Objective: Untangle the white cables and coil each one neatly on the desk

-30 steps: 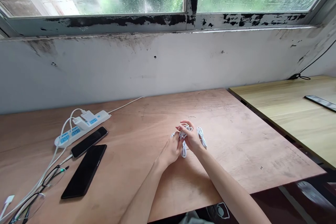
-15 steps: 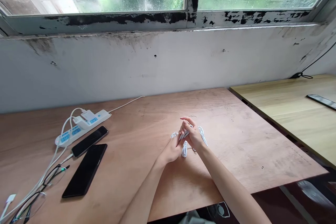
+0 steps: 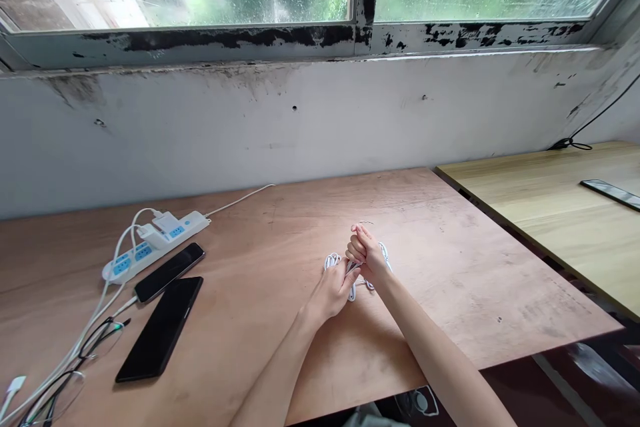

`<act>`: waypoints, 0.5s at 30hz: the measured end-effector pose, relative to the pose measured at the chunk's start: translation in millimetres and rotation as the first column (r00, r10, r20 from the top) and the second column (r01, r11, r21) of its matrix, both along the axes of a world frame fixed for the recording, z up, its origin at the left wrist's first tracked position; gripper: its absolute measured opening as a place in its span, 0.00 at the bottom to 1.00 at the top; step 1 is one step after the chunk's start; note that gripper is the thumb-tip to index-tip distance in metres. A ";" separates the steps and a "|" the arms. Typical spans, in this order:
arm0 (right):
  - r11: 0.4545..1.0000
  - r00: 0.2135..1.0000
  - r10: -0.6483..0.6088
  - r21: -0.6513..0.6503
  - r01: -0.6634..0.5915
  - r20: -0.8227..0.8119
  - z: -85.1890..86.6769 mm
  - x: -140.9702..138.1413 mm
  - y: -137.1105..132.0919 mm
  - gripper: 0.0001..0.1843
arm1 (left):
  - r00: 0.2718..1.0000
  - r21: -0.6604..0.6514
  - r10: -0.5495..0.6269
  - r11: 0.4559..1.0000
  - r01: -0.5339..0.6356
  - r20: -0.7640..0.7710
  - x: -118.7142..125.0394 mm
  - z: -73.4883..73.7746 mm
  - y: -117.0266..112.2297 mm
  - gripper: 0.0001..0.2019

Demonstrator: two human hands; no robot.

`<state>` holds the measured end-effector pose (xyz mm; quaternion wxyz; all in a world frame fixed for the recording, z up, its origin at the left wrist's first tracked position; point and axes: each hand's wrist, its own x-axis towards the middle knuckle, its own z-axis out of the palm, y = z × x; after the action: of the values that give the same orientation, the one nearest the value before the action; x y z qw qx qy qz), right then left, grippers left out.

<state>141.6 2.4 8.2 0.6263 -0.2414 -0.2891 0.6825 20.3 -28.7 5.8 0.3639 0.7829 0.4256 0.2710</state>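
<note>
My left hand [image 3: 336, 288] is closed around a bundled white cable [image 3: 352, 267], of which only a short stretch shows between the hands. Just above it, my right hand [image 3: 366, 253] is curled into a fist against the same bundle, its thumb side up. On the brown table around them lie other coiled white cables: one coil [image 3: 331, 261] left of the hands, another coil [image 3: 385, 253] behind my right wrist, and a coil [image 3: 353, 293] below, mostly covered by my left hand.
A white power strip [image 3: 193, 223] with plugged-in chargers stands at the left. Beside it lie two black phones [image 3: 170, 272] [image 3: 160, 330], eyeglasses [image 3: 75, 373] and white charging cables. A pale wooden table [image 3: 540, 207] adjoins on the right, with a dark flat device [image 3: 613, 194] on it.
My right hand has curled its outstretched fingers into a fist around the cable bundle. My left hand has shifted slightly right, covering more of the lower coil.
</note>
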 end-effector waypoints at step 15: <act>0.980 0.961 0.048 0.172 -0.097 0.273 -1.0 4.4 23.0 0.19 | 0.977 0.065 0.185 0.982 -0.179 -0.108 -5.5 -6.3 7.3 0.18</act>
<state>146.0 25.3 7.1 0.5755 -0.2619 -0.4414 0.6367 14.8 -21.4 -0.5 0.2912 0.7644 0.5081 0.2697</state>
